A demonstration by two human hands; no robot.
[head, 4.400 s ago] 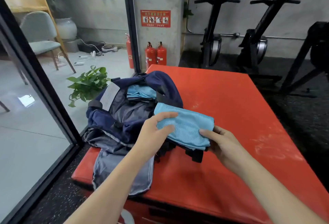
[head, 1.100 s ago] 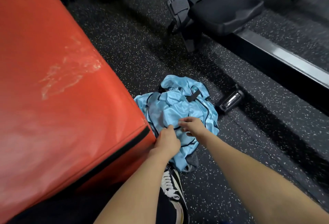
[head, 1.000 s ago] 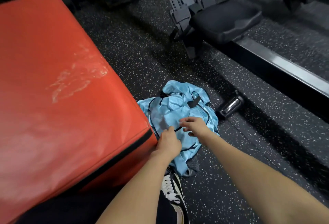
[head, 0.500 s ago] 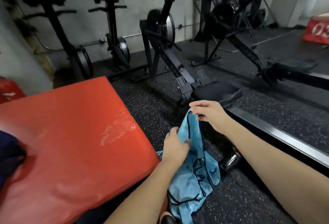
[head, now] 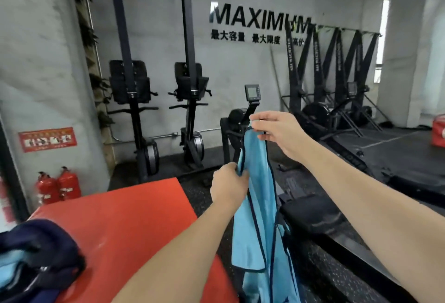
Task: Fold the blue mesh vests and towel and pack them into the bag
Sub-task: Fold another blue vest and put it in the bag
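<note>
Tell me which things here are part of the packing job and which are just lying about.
Part of the job:
vest, held up by the left hand and right hand
bag
red mat

Just lying about:
extinguishers
rowing machine
wall sign

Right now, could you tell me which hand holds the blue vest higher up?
The right hand pinches the vest at its top; the left hand grips its edge lower down.

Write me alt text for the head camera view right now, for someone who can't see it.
Two bare hands hold up a light blue mesh vest: the right hand pinches its top, the left hand grips an edge lower down. Left of it sits a red padded box with a navy bag, rowing machines behind.
</note>
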